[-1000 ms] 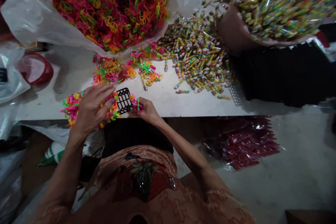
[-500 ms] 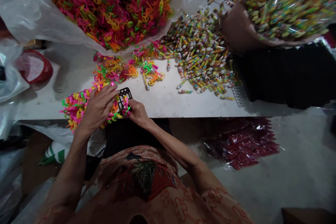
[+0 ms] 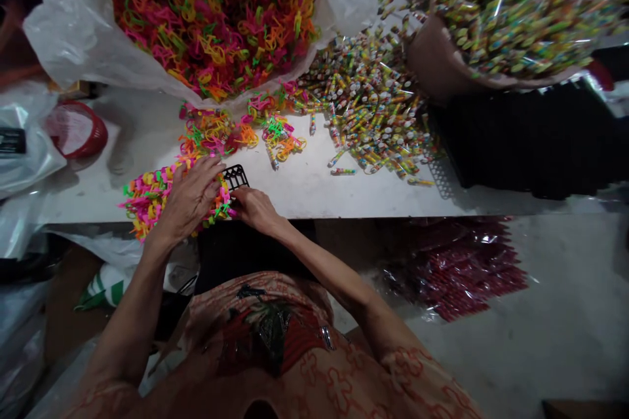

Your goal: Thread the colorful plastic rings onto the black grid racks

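Observation:
My left hand [image 3: 192, 195] lies with outstretched fingers over a strip crowded with small pink, yellow, orange and green plastic pieces [image 3: 150, 195]. From under these pieces juts the bare end of a black plastic grid card [image 3: 236, 174], near the table's front edge. My right hand [image 3: 256, 211] is at the card's near right side, its thumb and fingers pinched on a small pink plastic piece [image 3: 234, 207], mostly hidden by the fingertips. Beyond the hands lies a loose heap of the same bright pieces [image 3: 211, 127], with a smaller cluster [image 3: 285, 137] beside it.
Behind the hands stands a large white plastic bag [image 3: 78, 46] full of bright pieces. To the right are a pile of candy-like wrapped tubes [image 3: 373, 105], a tub [image 3: 432, 52] heaped with more, and stacked black cards [image 3: 535, 137]. A red basket [image 3: 95, 134] stands left.
My right hand has shifted slightly left with the pink piece, bringing it against the filled part of the card. My left hand stays on the pieces. The view has shifted slightly.

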The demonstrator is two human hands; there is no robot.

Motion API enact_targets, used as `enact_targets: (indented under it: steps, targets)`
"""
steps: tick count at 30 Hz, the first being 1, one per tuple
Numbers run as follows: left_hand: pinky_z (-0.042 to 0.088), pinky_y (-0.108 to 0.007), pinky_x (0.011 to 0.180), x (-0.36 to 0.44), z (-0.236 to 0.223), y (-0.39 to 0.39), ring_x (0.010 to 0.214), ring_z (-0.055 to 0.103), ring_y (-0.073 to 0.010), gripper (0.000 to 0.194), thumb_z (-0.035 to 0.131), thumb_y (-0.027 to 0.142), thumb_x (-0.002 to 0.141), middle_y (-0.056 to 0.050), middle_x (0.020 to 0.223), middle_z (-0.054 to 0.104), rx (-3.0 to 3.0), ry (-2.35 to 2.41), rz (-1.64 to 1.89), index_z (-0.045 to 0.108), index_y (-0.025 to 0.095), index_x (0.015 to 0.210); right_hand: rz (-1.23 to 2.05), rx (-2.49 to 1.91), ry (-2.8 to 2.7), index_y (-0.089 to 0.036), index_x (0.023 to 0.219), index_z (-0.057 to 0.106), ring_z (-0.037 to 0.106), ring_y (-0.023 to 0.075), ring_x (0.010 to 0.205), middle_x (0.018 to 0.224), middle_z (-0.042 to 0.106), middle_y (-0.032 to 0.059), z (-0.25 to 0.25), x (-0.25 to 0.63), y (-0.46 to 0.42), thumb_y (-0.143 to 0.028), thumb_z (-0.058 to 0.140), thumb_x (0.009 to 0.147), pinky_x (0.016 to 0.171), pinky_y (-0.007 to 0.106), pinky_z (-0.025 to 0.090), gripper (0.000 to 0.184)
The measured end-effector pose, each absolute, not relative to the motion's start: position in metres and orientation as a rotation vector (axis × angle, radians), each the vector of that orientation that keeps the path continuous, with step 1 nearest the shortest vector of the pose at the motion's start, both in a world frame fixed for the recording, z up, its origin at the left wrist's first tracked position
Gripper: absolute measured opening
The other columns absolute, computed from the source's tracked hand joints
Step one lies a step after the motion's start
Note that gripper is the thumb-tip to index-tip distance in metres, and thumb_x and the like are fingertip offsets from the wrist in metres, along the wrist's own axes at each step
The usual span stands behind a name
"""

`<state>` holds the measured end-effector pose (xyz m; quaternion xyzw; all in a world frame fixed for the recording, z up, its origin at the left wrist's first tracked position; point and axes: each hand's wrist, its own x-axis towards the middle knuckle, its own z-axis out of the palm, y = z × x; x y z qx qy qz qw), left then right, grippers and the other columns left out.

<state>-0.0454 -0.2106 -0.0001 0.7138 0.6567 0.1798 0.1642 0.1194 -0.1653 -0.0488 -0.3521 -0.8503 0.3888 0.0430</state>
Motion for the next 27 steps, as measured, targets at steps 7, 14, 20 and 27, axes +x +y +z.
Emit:
enact_targets:
  steps: [7, 14, 20, 27]
  targets:
    - [0.014, -0.059, 0.117, -0.042, 0.004, -0.21, 0.144, 0.037, -0.029, 0.049, 0.029, 0.043, 0.1, -0.009, 0.149, 0.05, 2.129, 1.865, 0.398, 0.048, 0.026, 0.141, 1.158, -1.092, -2.661, -0.016, 0.102, 0.067, 0.063, 0.0199, 0.089, 0.104, 0.067, 0.0094, -0.048, 0.119, -0.172, -0.023, 0.053, 0.093, 0.071, 0.028, 0.041, 0.018]
    - [0.025, -0.056, 0.114, -0.038, 0.017, -0.191, 0.137, 0.046, -0.031, 0.041, 0.04, 0.04, 0.098, -0.011, 0.144, 0.055, 2.189, 1.946, 0.637, 0.055, 0.025, 0.133, 0.858, -1.547, -2.406, -0.015, 0.123, 0.061, 0.062, 0.0211, 0.103, 0.123, 0.059, 0.0137, -0.033, 0.169, -0.106, -0.018, 0.045, 0.095, 0.08, 0.029, 0.046, 0.032]
    - [0.045, -0.045, 0.102, -0.008, 0.012, -0.128, 0.118, 0.061, -0.0267, 0.033, 0.046, 0.028, 0.092, -0.01, 0.124, 0.068, 2.322, 1.693, 0.485, 0.068, 0.021, 0.115, 0.672, -1.808, -2.446, -0.016, 0.109, 0.066, 0.062, 0.0245, 0.103, 0.118, 0.06, 0.0139, -0.028, 0.196, -0.043, -0.011, 0.044, 0.09, 0.083, 0.034, 0.046, 0.03]
    - [0.049, -0.04, 0.092, 0.023, 0.013, -0.105, 0.113, 0.062, -0.028, 0.049, 0.056, 0.028, 0.083, -0.013, 0.128, 0.065, 2.142, 1.693, 0.539, 0.058, 0.018, 0.131, 1.105, -1.227, -1.812, -0.018, 0.086, 0.068, 0.06, 0.0138, 0.073, 0.086, 0.064, 0.003, -0.035, 0.198, -0.069, -0.026, 0.061, 0.083, 0.071, 0.028, 0.048, 0.011]
